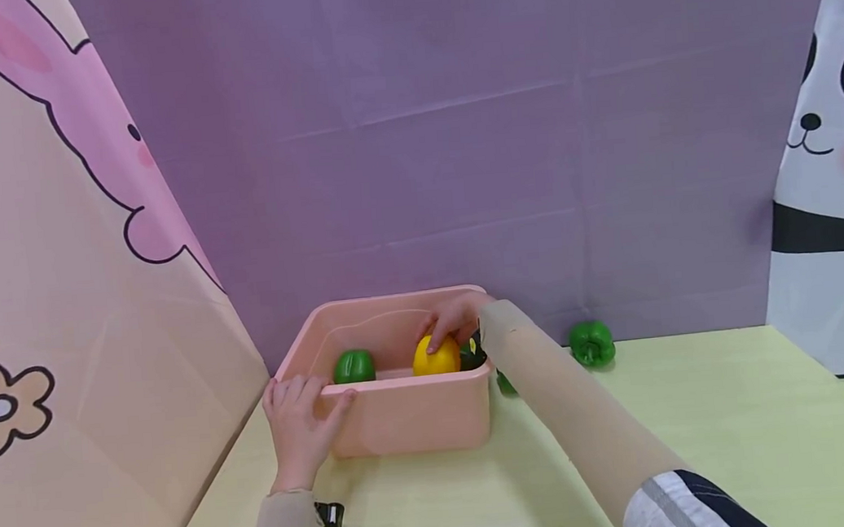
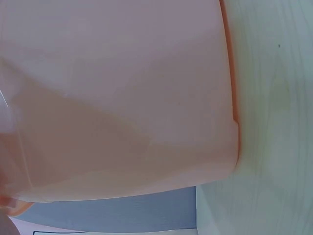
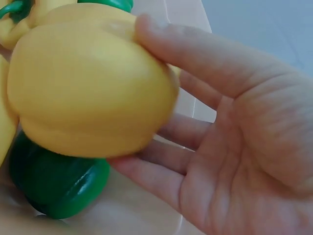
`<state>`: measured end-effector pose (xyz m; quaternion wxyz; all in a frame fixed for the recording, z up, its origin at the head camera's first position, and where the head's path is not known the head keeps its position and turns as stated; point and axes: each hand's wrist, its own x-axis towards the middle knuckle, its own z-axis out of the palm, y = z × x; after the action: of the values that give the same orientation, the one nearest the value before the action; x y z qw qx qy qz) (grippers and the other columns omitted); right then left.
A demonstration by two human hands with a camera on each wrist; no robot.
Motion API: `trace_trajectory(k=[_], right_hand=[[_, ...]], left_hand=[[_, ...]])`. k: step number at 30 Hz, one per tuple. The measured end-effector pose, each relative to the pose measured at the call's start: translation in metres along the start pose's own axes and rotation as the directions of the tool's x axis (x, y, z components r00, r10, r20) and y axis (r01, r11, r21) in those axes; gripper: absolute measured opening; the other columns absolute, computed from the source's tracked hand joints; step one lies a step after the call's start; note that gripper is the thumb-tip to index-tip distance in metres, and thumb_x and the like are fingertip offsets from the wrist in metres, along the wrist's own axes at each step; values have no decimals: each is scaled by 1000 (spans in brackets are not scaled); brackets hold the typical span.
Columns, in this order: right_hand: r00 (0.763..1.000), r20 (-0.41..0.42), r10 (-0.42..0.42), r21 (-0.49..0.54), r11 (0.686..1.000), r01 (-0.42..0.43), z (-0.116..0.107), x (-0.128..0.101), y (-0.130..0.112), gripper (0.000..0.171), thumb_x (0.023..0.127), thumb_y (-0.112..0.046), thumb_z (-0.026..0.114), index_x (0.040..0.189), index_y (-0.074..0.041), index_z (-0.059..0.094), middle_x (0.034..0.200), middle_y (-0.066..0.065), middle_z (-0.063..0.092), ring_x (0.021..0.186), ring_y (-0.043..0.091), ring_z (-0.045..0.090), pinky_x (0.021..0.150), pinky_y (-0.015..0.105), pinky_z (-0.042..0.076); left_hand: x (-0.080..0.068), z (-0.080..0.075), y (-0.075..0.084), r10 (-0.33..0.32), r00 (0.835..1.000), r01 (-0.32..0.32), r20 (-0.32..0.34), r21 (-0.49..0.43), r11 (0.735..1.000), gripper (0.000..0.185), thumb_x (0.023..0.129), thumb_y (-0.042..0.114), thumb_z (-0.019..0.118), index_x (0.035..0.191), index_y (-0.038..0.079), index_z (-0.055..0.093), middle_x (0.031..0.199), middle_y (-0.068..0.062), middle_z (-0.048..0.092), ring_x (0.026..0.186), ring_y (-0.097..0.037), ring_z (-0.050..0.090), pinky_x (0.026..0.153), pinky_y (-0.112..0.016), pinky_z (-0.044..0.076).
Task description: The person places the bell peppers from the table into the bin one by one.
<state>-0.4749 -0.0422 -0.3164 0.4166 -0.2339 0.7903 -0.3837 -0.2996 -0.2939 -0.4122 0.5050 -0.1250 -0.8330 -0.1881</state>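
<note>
A pink plastic bin (image 1: pixel 411 419) stands on the table. At its front left corner my left hand (image 1: pixel 299 427) grips the rim, fingers over the edge and thumb along the front. My right hand (image 1: pixel 455 314) reaches inside at the right end and holds a yellow bell pepper (image 1: pixel 434 359) between thumb and fingers. The right wrist view shows that yellow pepper close up, with a green bell pepper (image 3: pixel 58 181) below it and more yellow ones at the left edge. Another green bell pepper (image 1: pixel 354 366) lies in the bin's left part. The left wrist view shows only the bin's side wall.
A green bell pepper (image 1: pixel 592 344) sits on the table to the right, near the purple backdrop (image 1: pixel 457 130). Part of another green pepper (image 1: pixel 506 385) shows beside the bin, mostly behind my right forearm. Printed cloth panels border the table on both sides.
</note>
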Motion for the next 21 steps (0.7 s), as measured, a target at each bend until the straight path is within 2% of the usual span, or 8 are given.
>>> trace_trajectory(k=[5, 7, 15, 21], right_hand=[[999, -47, -14, -104, 995, 9, -3, 1, 3, 46, 87, -13, 70, 132, -10, 57, 120, 7, 62, 113, 28, 58, 102, 43, 42], [999, -48, -21, -118, 993, 15, -3, 1, 4, 46, 88, -13, 69, 132, -11, 57, 123, 8, 62, 119, 32, 56, 103, 45, 40], [998, -38, -41, -116, 993, 37, -7, 0, 7, 47, 91, -12, 65, 136, -8, 53, 131, 12, 58, 119, 34, 56, 100, 44, 43], [994, -61, -88, -18, 996, 87, -6, -4, 8, 47, 92, -11, 64, 137, -5, 52, 133, 15, 56, 121, 39, 54, 102, 44, 42]], left_hand=[[0, 0, 1, 2, 1000, -2, 2, 0, 1000, 52, 86, 61, 59, 87, 9, 62, 81, -7, 55, 88, -33, 47, 106, -61, 15], [1, 0, 1, 3, 1000, -3, 2, 0, 1000, 49, 86, 58, 61, 87, 9, 62, 81, -7, 55, 88, -33, 47, 105, -61, 15], [2, 3, 3, 7, 1000, -7, -1, -17, 1000, 48, 85, 58, 63, 86, 10, 62, 81, -5, 55, 88, -31, 48, 105, -61, 15], [0, 5, 3, 0, 1000, 0, 8, -22, 1000, 51, 86, 60, 60, 86, 10, 63, 81, -6, 55, 88, -32, 47, 105, -61, 15]])
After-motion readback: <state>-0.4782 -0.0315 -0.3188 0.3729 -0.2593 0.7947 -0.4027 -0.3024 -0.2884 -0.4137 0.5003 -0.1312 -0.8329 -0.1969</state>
